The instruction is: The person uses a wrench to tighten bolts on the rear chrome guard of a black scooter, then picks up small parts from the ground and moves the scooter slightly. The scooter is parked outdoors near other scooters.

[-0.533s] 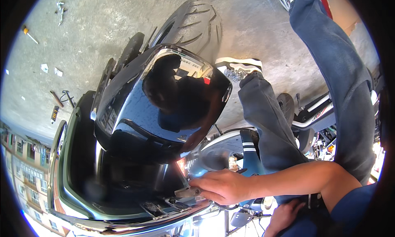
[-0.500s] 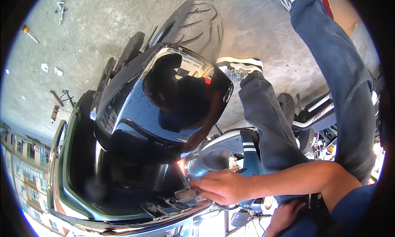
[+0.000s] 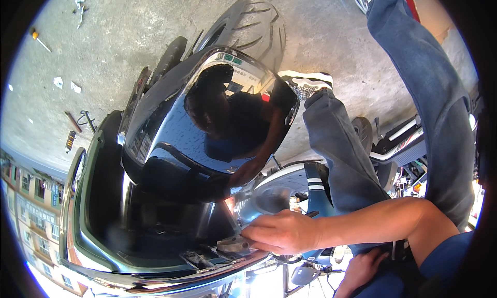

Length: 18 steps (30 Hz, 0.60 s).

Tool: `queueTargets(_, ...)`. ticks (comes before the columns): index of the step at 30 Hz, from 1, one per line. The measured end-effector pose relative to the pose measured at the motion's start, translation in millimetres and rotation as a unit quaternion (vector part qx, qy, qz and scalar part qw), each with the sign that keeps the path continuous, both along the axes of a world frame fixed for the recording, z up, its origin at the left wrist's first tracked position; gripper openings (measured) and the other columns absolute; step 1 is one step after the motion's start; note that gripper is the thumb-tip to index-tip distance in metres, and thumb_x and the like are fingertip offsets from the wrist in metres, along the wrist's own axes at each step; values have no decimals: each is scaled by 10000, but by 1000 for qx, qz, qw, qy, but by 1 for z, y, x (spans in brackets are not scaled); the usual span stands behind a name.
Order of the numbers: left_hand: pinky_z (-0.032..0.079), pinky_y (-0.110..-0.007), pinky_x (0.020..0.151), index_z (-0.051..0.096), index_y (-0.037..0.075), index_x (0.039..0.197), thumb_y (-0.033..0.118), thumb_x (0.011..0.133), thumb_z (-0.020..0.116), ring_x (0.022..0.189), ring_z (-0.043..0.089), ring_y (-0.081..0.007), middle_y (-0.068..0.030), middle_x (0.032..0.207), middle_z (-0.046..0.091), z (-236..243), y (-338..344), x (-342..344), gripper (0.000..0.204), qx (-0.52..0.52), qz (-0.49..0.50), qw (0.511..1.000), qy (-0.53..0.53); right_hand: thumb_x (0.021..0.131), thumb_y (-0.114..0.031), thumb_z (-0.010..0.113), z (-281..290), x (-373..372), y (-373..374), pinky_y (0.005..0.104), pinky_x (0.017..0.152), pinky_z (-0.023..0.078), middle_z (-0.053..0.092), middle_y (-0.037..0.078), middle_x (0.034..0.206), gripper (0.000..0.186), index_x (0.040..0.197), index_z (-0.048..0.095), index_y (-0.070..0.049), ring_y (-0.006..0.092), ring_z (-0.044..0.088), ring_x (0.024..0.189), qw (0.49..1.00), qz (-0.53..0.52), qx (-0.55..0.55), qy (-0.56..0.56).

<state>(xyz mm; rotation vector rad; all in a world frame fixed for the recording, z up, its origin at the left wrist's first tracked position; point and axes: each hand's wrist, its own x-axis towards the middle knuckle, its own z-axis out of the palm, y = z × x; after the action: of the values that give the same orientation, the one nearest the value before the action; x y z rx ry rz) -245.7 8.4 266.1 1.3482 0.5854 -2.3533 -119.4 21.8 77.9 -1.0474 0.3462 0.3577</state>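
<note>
My right hand [image 3: 282, 233] reaches across from the right, its fingers closed on a small grey metal bracket [image 3: 234, 245] at the rim of an open dark bin with a pale greenish edge [image 3: 83, 246]. Beside the bracket, a second metal fitting [image 3: 198, 261] sits on the same rim. Above the bin stands a glossy black curved panel [image 3: 217, 127], which mirrors a dark figure and an arm. My left hand [image 3: 365, 269] rests low by my dark clothing, its fingers loosely extended with nothing visible in them. The underside of the bracket is hidden.
A grooved tyre [image 3: 259, 29] is behind the panel. My legs stretch up the right side, one shoe [image 3: 308, 82] near the panel. A screwdriver [image 3: 40, 40], paper scraps [image 3: 58, 82] and hand tools [image 3: 72, 122] lie on the concrete. A blue seat with white stripes [image 3: 316, 187] is beyond my hand.
The metal bracket has turned and now lies flatter against the rim under my right fingers. My right hand has shifted slightly; my left hand stays low. The panel appears a little further right.
</note>
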Motion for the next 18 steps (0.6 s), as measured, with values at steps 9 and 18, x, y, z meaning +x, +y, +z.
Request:
queueTargets(9,542,-545,688,706,90,965,395,1007,658,785,689,-465,-245,798,698,-4,-5,2,312,-19,-4,1000,7,923,-57,665,-17,35,-50,388,502,565,686,197,846,135,945,576,43,329,715,647,977,165,106,-79)
queueTargets(18,540,-540,688,678,77,976,402,1011,650,785,685,-465,-242,805,696,-6,-12,3,328,-46,32,998,-40,855,-17,637,-29,103,-101,472,547,586,682,301,729,180,928,613,146,428,727,635,929,305,205,-34)
